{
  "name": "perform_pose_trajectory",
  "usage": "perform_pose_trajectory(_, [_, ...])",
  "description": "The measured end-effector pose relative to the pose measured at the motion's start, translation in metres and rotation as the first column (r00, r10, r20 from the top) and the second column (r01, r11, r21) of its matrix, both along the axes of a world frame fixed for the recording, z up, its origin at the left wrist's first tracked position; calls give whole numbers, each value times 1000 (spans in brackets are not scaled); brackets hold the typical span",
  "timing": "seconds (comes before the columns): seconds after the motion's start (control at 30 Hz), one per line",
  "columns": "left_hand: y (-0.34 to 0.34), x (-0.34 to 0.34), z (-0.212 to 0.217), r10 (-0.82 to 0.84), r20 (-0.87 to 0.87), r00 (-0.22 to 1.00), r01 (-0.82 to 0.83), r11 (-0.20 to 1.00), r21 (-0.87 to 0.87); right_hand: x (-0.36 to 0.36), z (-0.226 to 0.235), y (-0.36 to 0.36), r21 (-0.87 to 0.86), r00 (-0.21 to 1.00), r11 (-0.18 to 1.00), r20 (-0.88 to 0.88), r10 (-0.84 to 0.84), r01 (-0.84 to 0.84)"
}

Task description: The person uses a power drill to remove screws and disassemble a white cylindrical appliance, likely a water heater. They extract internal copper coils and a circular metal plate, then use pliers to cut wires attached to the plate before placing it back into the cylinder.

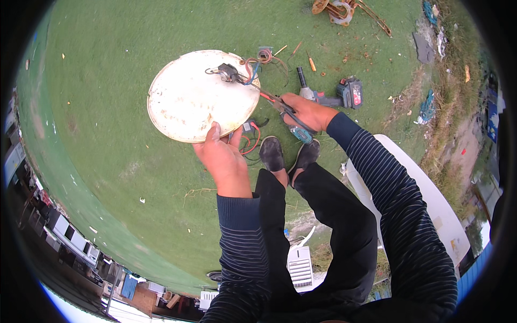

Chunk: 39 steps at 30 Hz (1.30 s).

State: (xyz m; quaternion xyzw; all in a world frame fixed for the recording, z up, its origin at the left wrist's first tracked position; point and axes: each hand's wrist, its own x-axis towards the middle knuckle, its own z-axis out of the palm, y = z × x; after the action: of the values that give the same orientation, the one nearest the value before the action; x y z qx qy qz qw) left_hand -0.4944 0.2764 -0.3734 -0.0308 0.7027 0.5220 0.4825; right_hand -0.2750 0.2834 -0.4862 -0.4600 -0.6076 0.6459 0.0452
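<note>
A round white disc [188, 102] with brownish stains is in my left hand [222, 161], thumb on top and fingers under its near edge. On the disc's far right part lies a small dark component [229, 72] with red and blue wires [253, 72] attached. My right hand [308, 112] is closed round the handles of a pair of pliers [280, 106], whose jaws point left toward the wires at the disc's edge. Whether the jaws grip a wire is too small to tell. Below the right hand, a teal tool [301, 134] is partly hidden.
A cordless impact wrench [328, 99] with a long socket lies beyond my right hand, near an orange-handled screwdriver [312, 64]. Red and black leads [250, 142] lie by my shoes [272, 153]. Rusty metal parts [339, 11] are far off; a white panel [425, 199] is at right.
</note>
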Motion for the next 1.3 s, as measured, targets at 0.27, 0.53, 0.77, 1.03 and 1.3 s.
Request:
perform_pose_trajectory(0.27, [1, -3, 0, 7, -2, 1000, -7, 1000, -26, 17, 5, -14, -447, 930, 885, -254, -267, 132])
perform_pose_trajectory(0.53, [2, 1, 6, -31, -51, 998, 30, 999, -38, 2, 15, 8, -775, 855, 617, -223, -469, 137])
perform_pose_trajectory(0.77, [2, 2, 12, -110, -139, 984, 103, 993, -55, 4, 6, 11, -928, 712, 360, -317, -626, -96])
perform_pose_trajectory(1.03, [3, 2, 12, -171, -214, 962, 155, 984, -90, 1, 30, 26, -920, 710, 359, -357, -607, -155])
perform_pose_trajectory(1.3, [2, 4, 12, -200, -232, 952, 183, 979, -95, 12, 21, 1, -922, 730, 363, -340, -593, -135])
